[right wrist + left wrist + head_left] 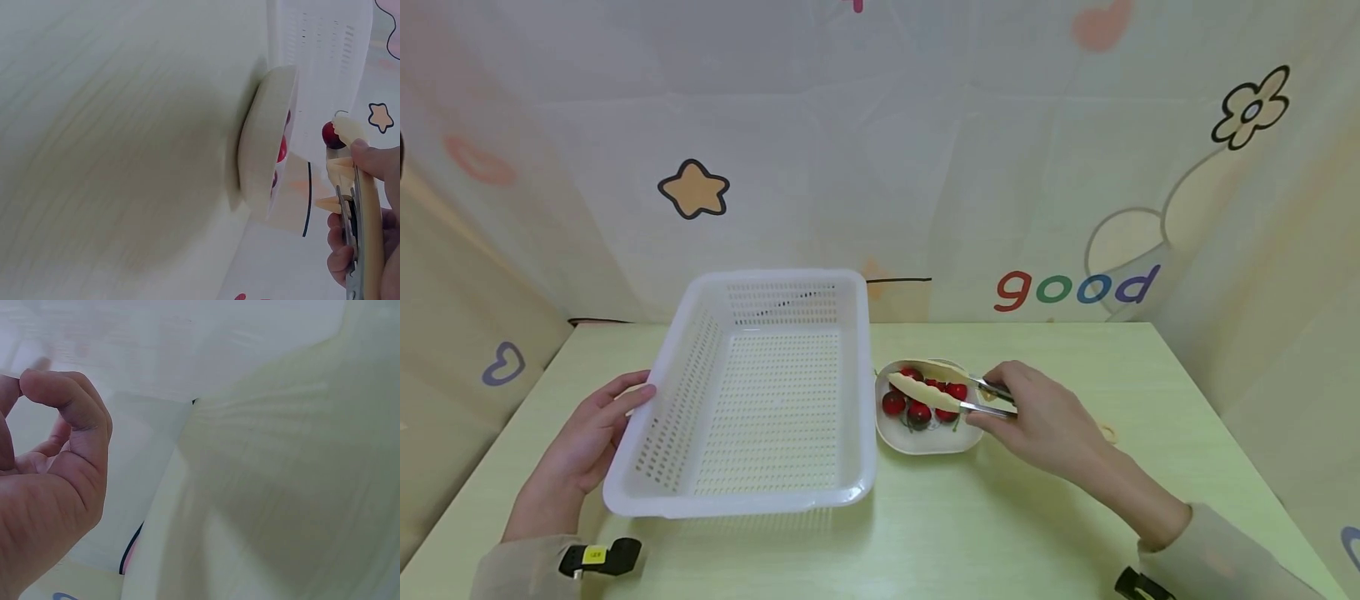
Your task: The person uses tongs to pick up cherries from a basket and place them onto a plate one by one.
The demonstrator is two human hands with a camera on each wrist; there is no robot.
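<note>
My left hand (583, 437) grips the left rim of a white perforated plastic basket (737, 506); in the left wrist view, its thumb and fingers (87, 425) are curled. My right hand (1041, 417) holds metal tongs with cream tips (925, 393) over a small white bowl (925, 448) of red cherries (919, 414). In the right wrist view, a cherry (332, 135) with its stem sits between the tong tips, raised above the bowl's rim (284, 106). The palm side of my right hand is hidden in the head view.
Both hands work above a pale wooden table (970, 533). The bowl stands close against the basket's right side. Behind the table hangs a printed curtain (880, 167), which also closes off both sides. A small cream loop (1107, 433) shows behind my right wrist.
</note>
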